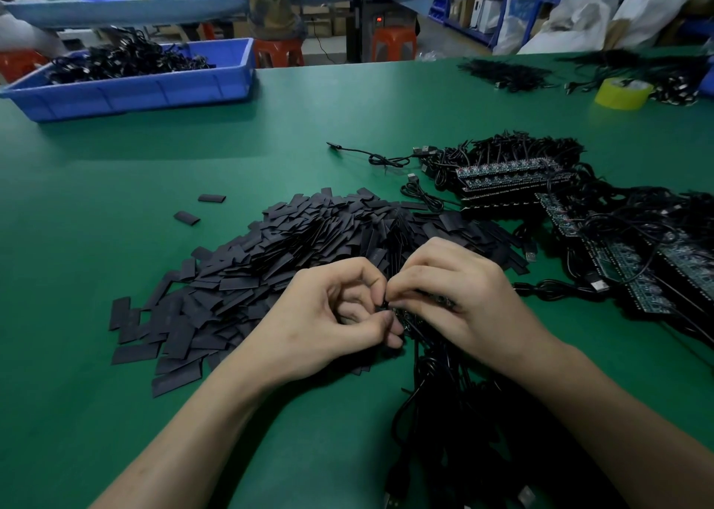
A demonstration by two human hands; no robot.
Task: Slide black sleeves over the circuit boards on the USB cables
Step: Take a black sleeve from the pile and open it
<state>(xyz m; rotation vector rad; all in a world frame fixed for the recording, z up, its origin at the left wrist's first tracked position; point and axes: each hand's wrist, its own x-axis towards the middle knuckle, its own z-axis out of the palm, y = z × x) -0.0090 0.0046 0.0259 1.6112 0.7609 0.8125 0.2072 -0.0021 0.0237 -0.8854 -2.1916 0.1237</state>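
Head: circuit board (440, 300) under right hand (473, 309)

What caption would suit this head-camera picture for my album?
At a green table, the left hand and right hand pinch a circuit board over a heap of black sleeves.

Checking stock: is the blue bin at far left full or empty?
Well filled: a heap of black cables rises above the blue bin's rim.

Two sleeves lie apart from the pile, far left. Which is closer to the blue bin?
The rear sleeve, lying nearly level; the front sleeve is slanted and sits nearer the camera.
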